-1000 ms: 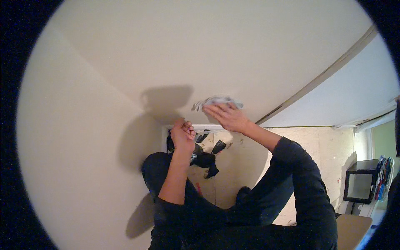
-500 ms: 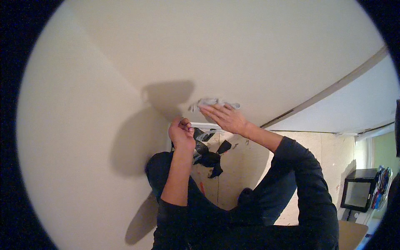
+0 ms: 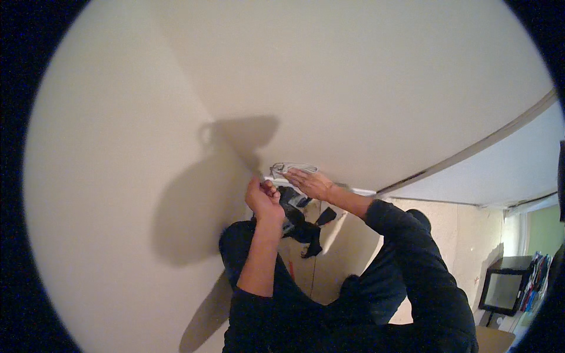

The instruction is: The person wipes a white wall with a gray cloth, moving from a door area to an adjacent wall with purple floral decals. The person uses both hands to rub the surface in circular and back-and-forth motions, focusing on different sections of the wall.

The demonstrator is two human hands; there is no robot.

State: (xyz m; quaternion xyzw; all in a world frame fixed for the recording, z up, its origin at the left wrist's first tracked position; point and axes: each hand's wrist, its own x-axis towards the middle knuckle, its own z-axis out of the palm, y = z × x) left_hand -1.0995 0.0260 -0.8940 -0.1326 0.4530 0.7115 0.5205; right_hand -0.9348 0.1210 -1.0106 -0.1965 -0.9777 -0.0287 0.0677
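My right hand (image 3: 312, 184) lies with its fingers stretched over a thin, crumpled whitish cloth (image 3: 300, 167), pressed low against the pale wall (image 3: 376, 100). The cloth's far edge shows beyond my fingertips; the part beneath them is hidden. Left of it, near the corner where two walls meet, my left hand (image 3: 263, 199) is raised with its fingers curled toward the palm. Whether something small is inside that closed hand cannot be seen. Below both hands, black crumpled plastic (image 3: 305, 231) lies on the floor, close to my bent knees.
White baseboard (image 3: 360, 192) runs along the wall's foot. The floor (image 3: 347, 247) is light panelling with a seam. At the right stand a black-framed box (image 3: 505, 288) and a stack of colourful items (image 3: 535, 282). A second wall closes in on the left.
My right hand and the cloth have slid down and left along the wall, nearer the baseboard and my left hand. The left hand remains curled. The view has shifted slightly.
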